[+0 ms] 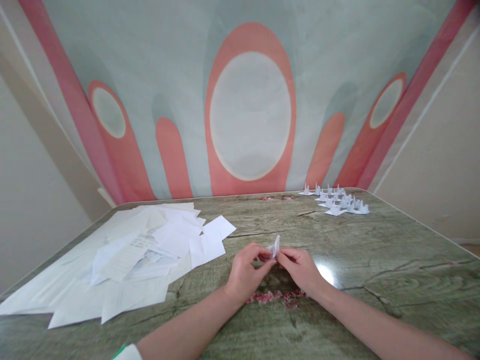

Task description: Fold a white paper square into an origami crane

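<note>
Between my two hands, just above the middle of the table, is a small folded white paper piece (276, 245) with a narrow point sticking upward. My left hand (248, 270) pinches its left side between thumb and fingers. From the right, my right hand (300, 267) grips the lower right edge with its fingertips. The fingers cover most of the lower part of the fold, so its full shape is hidden. Several folded white paper cranes (339, 200) stand grouped at the far right of the table.
A large spread of loose white paper sheets (75, 280) covers the left of the wood-grain table (375, 320). Square sheets (208, 248) lie at its right edge, some overlapping. Behind the table rises a backdrop (187, 60) with coral shapes.
</note>
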The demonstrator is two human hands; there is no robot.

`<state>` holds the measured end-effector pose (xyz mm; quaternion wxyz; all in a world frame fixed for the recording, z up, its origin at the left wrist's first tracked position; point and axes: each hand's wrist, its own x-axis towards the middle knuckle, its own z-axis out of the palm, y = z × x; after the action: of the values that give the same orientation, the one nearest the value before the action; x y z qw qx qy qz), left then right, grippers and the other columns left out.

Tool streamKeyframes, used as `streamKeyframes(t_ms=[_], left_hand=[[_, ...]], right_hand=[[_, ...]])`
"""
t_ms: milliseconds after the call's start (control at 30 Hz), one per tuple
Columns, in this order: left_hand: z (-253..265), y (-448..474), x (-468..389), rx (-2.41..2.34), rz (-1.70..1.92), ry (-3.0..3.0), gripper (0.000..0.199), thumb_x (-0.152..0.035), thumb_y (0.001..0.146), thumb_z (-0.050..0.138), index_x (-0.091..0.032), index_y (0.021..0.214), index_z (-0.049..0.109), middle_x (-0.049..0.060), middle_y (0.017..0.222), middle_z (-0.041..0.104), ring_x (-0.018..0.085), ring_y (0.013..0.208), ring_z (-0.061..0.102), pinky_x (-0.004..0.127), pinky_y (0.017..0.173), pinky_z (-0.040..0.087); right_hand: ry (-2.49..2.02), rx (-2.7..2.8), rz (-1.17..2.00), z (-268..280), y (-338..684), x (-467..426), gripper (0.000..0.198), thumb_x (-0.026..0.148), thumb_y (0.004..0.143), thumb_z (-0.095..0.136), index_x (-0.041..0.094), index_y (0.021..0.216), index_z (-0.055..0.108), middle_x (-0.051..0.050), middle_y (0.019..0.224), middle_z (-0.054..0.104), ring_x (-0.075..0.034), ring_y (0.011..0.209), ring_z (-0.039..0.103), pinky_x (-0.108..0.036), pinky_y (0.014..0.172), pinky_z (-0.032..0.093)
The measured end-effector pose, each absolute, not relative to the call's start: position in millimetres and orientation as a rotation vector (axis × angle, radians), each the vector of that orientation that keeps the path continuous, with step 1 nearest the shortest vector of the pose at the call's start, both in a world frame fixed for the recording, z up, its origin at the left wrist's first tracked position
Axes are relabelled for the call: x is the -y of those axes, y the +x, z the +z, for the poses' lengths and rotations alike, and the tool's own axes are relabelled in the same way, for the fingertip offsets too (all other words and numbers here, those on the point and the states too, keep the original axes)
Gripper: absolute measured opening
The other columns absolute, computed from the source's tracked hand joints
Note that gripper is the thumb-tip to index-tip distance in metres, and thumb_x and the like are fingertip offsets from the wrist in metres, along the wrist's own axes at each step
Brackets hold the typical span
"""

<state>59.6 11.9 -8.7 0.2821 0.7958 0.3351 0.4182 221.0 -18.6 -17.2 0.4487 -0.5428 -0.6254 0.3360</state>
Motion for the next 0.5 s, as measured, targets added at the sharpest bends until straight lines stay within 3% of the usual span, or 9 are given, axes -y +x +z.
streamKeyframes(t_ms=[500], left_hand=[[-7.2, 57.4, -10.3, -0.945, 1.06, 2.143, 0.005, -0.022, 0.078, 0.062, -0.02, 0.079, 0.067, 0.001, 0.074, 0.053, 0.013, 0.071, 0.053, 0.023, 0.065, 0.041]], right_hand=[[-1.222, 1.582, 0.894, -14.3, 220.1, 22.3, 0.031, 0.033, 0.084, 0.046, 0.015, 0.061, 0.057, 0.002, 0.059, 0.047, -0.012, 0.059, 0.044, -0.023, 0.055, 0.032]])
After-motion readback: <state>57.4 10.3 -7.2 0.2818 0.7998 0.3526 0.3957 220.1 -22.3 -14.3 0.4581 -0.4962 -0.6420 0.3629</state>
